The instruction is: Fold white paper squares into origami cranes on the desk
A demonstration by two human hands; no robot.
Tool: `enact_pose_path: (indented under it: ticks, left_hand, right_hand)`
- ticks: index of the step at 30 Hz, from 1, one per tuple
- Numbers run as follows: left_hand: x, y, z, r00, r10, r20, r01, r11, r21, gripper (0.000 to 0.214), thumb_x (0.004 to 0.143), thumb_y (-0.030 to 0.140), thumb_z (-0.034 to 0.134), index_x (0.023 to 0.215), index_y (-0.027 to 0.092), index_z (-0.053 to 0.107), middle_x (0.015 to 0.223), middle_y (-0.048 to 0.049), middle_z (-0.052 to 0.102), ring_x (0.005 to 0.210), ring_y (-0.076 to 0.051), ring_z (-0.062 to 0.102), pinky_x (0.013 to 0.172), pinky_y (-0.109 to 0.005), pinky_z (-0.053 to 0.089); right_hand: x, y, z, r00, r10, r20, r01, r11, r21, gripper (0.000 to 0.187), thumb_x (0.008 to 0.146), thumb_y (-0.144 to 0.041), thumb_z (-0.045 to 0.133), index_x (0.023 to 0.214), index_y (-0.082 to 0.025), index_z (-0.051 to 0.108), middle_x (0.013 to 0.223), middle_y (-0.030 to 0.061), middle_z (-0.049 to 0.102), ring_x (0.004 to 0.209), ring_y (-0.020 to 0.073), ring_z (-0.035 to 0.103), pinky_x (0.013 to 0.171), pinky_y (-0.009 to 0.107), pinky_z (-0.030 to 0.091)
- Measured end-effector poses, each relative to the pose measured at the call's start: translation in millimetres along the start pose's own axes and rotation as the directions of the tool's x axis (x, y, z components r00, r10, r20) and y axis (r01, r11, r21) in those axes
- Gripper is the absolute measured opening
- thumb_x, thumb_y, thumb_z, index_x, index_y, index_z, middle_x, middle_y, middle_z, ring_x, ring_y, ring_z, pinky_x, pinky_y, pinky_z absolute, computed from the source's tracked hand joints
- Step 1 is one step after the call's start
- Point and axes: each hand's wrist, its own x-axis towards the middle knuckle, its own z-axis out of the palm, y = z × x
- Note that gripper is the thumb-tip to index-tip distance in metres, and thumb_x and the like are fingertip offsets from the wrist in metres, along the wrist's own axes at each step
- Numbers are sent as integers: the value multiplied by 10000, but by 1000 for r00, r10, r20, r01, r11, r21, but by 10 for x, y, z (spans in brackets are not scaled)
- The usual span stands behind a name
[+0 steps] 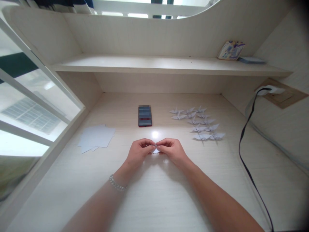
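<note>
A small folded piece of white paper (155, 150) is pinched between both hands near the middle of the desk. My left hand (142, 149), with a bracelet on its wrist, grips the paper's left side between thumb and fingers. Opposite it, my right hand (170, 149) pinches the right side, the two thumbs almost meeting. Fingers cover most of the paper, so its exact fold is hidden. To the right stand several folded white paper cranes (202, 129) in loose rows. Loose sheets of white paper (98, 137) lie fanned in a stack at the left.
Behind the hands lies a dark, blurred-out rectangular object (145, 116). A shelf (135, 62) spans the back, carrying a colourful packet (231, 50) and a flat bluish item (251, 60). At the right, a black cable (243, 158) runs from a wall socket (285, 95) down across the desk.
</note>
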Motion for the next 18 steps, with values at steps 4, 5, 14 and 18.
enact_pose_path:
  ticks: [4,5,14,18]
  left_hand:
    - [-6,26,2,1000,-1,22,1,1000,-28,80,655,185,668,725,149,686,683,-25,650,639,-117,554,581,-213,426]
    - [-8,27,1,1000,2,30,-2,1000,-20,74,659,184,666,723,151,686,684,-25,650,638,-116,552,578,-211,423]
    - [-4,-9,-48,994,47,94,-59,990,125,102,693,210,660,774,155,686,743,-42,665,673,-129,570,623,-236,445]
    - [8,-9,-61,995,37,96,-49,990,129,108,693,205,651,781,154,685,751,-47,666,687,-138,576,629,-243,454]
  right_hand:
    - [-10,-26,-8,999,49,23,-51,995,83,148,585,-219,738,722,-165,721,655,19,666,586,124,576,550,246,481]
    - [-11,-26,-14,997,57,43,-61,993,104,149,593,-234,739,723,-165,718,660,19,663,595,127,579,556,250,484]
    - [27,48,-55,996,67,66,-72,994,78,176,628,-283,728,751,-160,698,705,30,656,621,139,587,543,244,464]
    - [25,34,-55,997,60,50,-63,996,57,167,617,-263,721,738,-150,696,677,31,654,593,133,580,535,241,450]
